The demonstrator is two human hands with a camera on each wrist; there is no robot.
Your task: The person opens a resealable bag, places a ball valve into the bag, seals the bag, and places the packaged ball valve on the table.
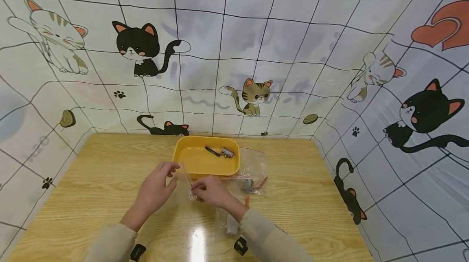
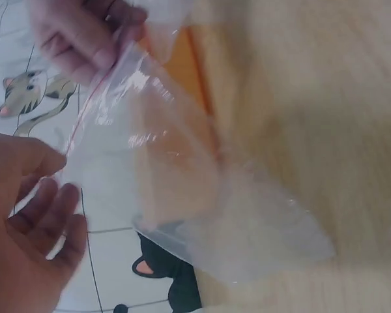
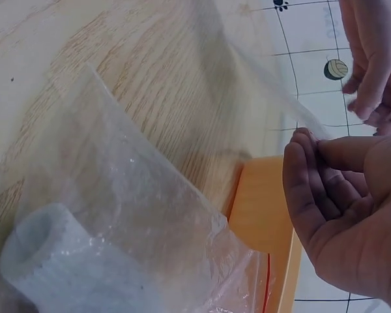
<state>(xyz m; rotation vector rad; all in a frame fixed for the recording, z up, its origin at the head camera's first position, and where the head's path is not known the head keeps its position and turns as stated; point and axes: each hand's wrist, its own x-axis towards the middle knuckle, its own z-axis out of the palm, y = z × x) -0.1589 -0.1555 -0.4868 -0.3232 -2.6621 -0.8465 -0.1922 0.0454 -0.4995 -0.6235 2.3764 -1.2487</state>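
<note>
Pinching one end of a clear, red-lined plastic zip bag (image 2: pixel 260 215), the right hand (image 1: pixel 211 191) is holding it over the pale wooden worktop (image 1: pixel 300 197), near a yellow rectangular tray (image 1: pixel 190 160). The left hand (image 1: pixel 154 188) is hovering beside its other end, thumb and fingertips apart; contact is unclear.

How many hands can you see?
2. The left hand is beside a clear bag, at the near left of the yellow tray; the right hand pinches that bag.
</note>
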